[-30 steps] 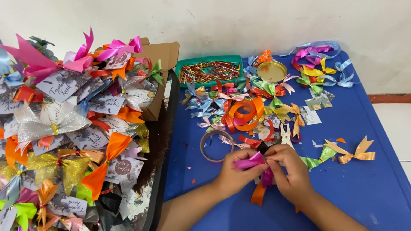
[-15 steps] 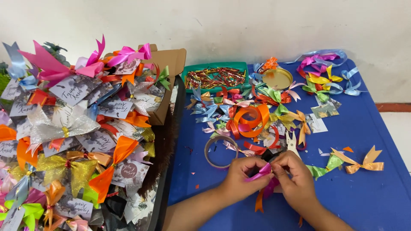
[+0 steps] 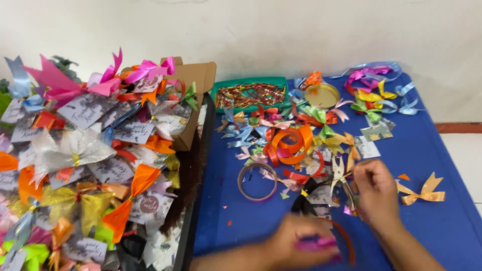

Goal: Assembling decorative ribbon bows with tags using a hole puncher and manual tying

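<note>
Blue cloth covers the table (image 3: 442, 236) that fills the right half of the frame, set against a plain pale wall, and it is strewn with ribbon bows and scraps in orange, green, blue, pink and yellow. Low in the frame, near the bottom centre, the left hand (image 3: 301, 246) is blurred; it seems curled around a pink ribbon piece (image 3: 314, 243), with an orange ribbon strip (image 3: 346, 238) curving just beside it on the right. Further right and a little higher, the right hand (image 3: 374, 190) has its fingers drawn together close to a pair of scissors (image 3: 341, 175), though I cannot tell whether it pinches anything. An empty tape ring (image 3: 257, 180) lies left of the scissors, and a gold bow (image 3: 424, 190) sits apart toward the right edge. At the upper centre, a green tray (image 3: 221, 88) holds red and gold twist ties, with a round gold lid (image 3: 321, 95) beside it. On the left, a heap of wrapped gifts with bows (image 3: 85, 155) rises, backed by a brown cardboard box (image 3: 198, 80).
</note>
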